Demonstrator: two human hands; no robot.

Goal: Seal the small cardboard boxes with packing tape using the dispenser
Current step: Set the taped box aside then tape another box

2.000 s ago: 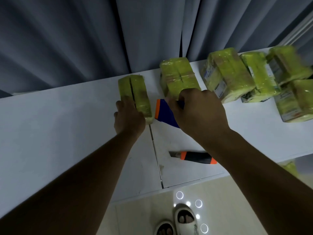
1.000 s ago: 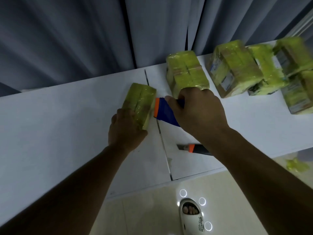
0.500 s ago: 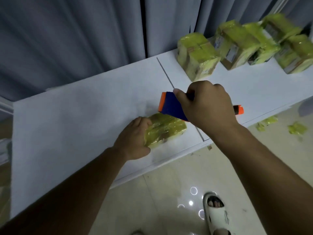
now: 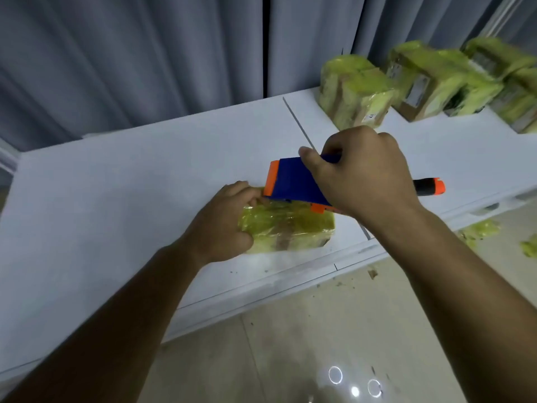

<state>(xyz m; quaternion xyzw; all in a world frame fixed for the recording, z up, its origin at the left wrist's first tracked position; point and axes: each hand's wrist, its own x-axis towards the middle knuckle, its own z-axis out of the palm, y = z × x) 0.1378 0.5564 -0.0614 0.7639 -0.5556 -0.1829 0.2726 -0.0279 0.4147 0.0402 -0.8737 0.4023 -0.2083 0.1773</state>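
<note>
A small cardboard box wrapped in yellow-green tape (image 4: 287, 228) lies on its side near the front edge of the white table (image 4: 116, 193). My left hand (image 4: 223, 225) grips the box's left end, thumb on the front face and fingers over the top. My right hand (image 4: 360, 173) holds the blue and orange tape dispenser (image 4: 290, 181) by its handle. The dispenser's orange front end sits over the box's top far edge, touching or nearly touching it, close to my left fingers.
Several taped yellow-green boxes (image 4: 354, 91) stand in a row at the table's back right. A black and orange utility knife (image 4: 430, 187) lies behind my right wrist. Tape scraps (image 4: 479, 229) litter the floor to the right. Grey curtains hang behind the table.
My left hand pulled the box from the back of the table to the front edge and turned it onto its side. The right hand followed with the dispenser, now lowered onto the box's top.
</note>
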